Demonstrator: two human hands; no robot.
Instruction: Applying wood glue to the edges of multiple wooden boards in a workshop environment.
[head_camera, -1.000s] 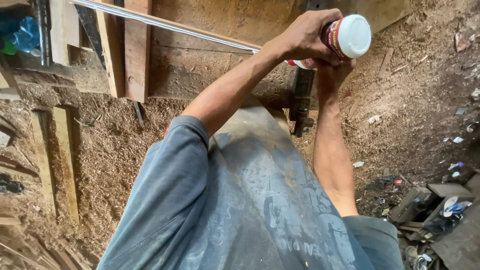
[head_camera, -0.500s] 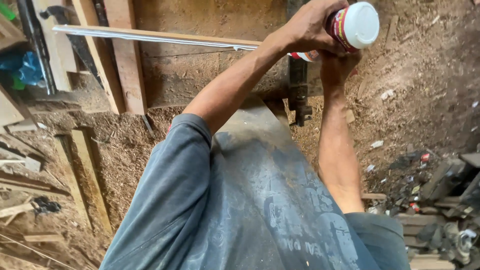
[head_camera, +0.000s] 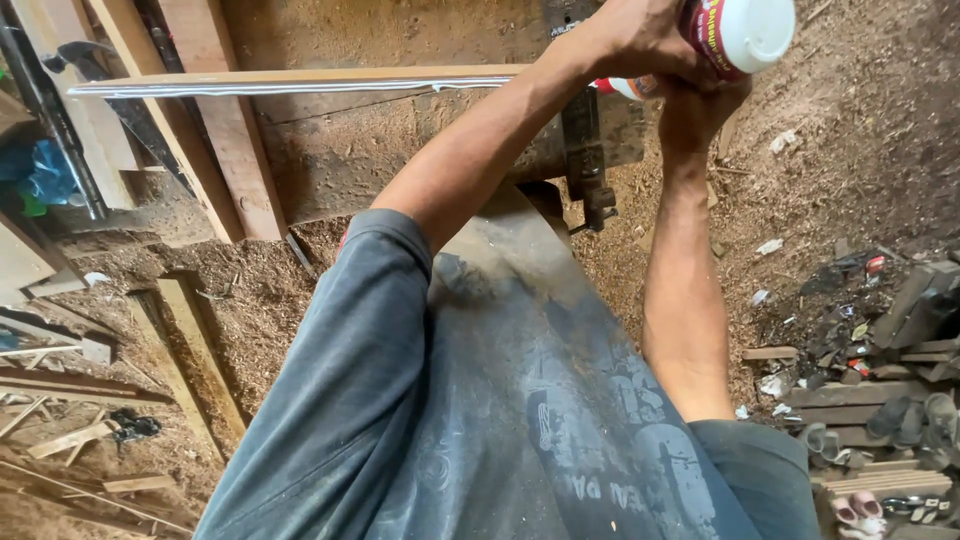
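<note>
At the upper right of the frame the left hand (head_camera: 640, 35) is wrapped around a red-labelled glue bottle (head_camera: 735, 30) with a white base, held tilted, its nozzle end at the right end of a long wooden strip (head_camera: 300, 80) that runs across the top. The right hand (head_camera: 700, 100) closes on the bottle from below. Sawdust (head_camera: 250, 290) covers the floor; scrap planks (head_camera: 60, 385) lie lower left.

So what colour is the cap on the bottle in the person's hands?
White; the cap tops a red-labelled bottle, clearest in the head view.
</note>
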